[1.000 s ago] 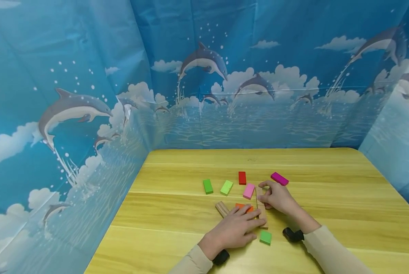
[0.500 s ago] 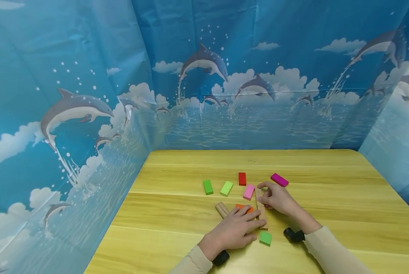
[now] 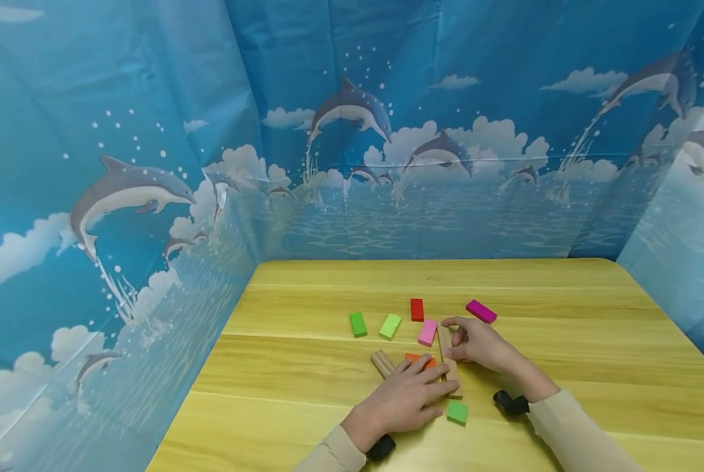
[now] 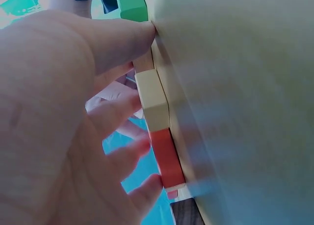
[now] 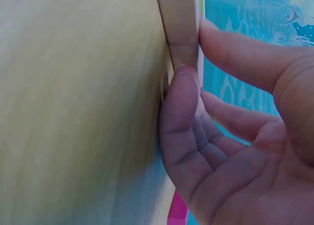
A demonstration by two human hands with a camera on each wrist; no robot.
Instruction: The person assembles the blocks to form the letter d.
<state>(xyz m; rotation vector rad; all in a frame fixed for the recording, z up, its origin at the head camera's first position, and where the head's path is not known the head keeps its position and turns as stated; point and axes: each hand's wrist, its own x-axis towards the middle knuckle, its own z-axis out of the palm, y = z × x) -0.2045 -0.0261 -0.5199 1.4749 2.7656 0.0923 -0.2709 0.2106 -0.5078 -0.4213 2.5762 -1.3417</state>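
Right hand (image 3: pixel 476 342) pinching the twelve-o'clock end of the wooden row (image 3: pixel 451 366), left hand (image 3: pixel 405 396), fingers spread, touching from eight o'clock!

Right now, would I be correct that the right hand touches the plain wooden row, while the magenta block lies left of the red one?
Not quite: the head view shows the magenta block to the right of the red block. The right hand does touch the plain wooden row.

Has on the yellow wood-grain table (image 3: pixel 293 393) a row of pale oblong wooden blocks (image 3: pixel 453 371), left of its far end a pink rectangular block (image 3: pixel 427 333). Has a magenta rectangular block (image 3: pixel 481 311) right and beyond, a green squarish block (image 3: pixel 457 413) just past the near end.
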